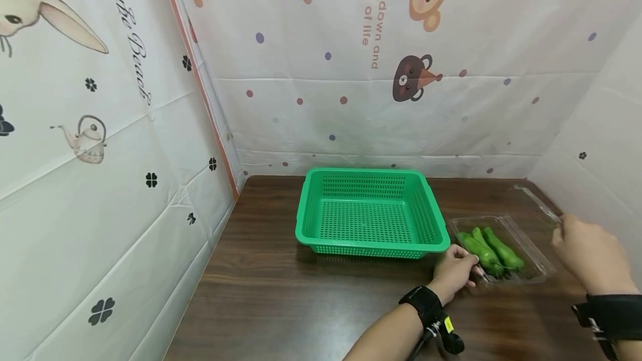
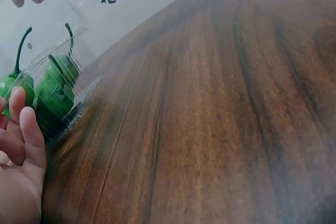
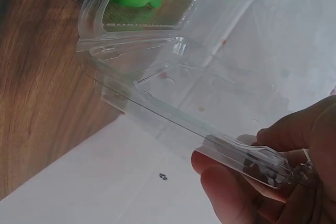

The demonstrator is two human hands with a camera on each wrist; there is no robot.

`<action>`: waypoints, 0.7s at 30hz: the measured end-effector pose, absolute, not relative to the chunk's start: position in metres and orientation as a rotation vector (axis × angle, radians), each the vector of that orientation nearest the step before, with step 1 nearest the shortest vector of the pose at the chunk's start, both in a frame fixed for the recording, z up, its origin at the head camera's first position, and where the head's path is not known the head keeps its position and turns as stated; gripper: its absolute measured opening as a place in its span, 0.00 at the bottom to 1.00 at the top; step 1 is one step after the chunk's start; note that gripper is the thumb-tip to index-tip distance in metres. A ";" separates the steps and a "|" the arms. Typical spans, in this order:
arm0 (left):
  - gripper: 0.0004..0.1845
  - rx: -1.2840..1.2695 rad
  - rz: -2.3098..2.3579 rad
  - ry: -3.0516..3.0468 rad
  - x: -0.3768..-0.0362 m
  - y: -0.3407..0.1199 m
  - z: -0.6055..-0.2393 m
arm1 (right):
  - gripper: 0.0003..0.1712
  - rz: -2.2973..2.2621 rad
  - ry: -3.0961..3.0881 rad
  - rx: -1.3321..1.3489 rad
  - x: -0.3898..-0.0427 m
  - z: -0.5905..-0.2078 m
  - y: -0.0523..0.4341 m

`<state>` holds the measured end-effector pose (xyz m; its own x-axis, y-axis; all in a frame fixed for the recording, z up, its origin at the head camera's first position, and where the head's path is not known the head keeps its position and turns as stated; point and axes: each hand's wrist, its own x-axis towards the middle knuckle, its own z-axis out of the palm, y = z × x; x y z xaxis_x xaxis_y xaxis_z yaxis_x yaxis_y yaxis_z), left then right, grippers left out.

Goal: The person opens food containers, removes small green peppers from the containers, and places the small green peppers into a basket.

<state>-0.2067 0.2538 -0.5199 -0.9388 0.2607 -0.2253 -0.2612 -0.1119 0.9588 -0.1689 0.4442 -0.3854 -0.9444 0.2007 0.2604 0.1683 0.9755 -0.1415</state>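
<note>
Clamshell lid (image 3: 173, 103) held open, peppers (image 1: 489, 249) inside tray (image 1: 531, 249).
Right hand (image 1: 589, 252) pinches lid edge; left hand (image 1: 453, 272) steadies tray's near end, grip unclear. Springy lid may slip, snapping shut.

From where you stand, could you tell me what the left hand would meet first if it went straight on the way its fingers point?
Probably the green peppers in the clear tray; the left hand already rests at its near edge.

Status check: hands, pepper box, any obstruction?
Right hand pinches clear lid, open. Left hand steadies clamshell tray of green peppers. Green basket beside it; nothing blocking.
</note>
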 end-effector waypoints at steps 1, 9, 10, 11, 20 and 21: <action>0.09 -0.001 2.113 1.823 -0.207 0.254 -0.521 | 0.14 0.170 -2.838 -0.270 -0.169 -0.386 0.445; 0.09 -0.002 2.120 1.816 -0.207 0.254 -0.522 | 0.13 0.180 -2.844 -0.292 -0.170 -0.385 0.446; 0.09 0.000 2.119 1.816 -0.207 0.254 -0.521 | 0.13 0.179 -2.845 -0.292 -0.170 -0.385 0.446; 0.09 0.001 2.119 1.816 -0.207 0.253 -0.521 | 0.13 0.176 -2.848 -0.296 -0.170 -0.386 0.446; 0.09 0.012 2.124 1.815 -0.206 0.253 -0.520 | 0.13 0.177 -2.896 -0.362 -0.168 -0.387 0.450; 0.09 0.015 2.125 1.813 -0.206 0.253 -0.520 | 0.14 0.176 -2.894 -0.365 -0.168 -0.386 0.451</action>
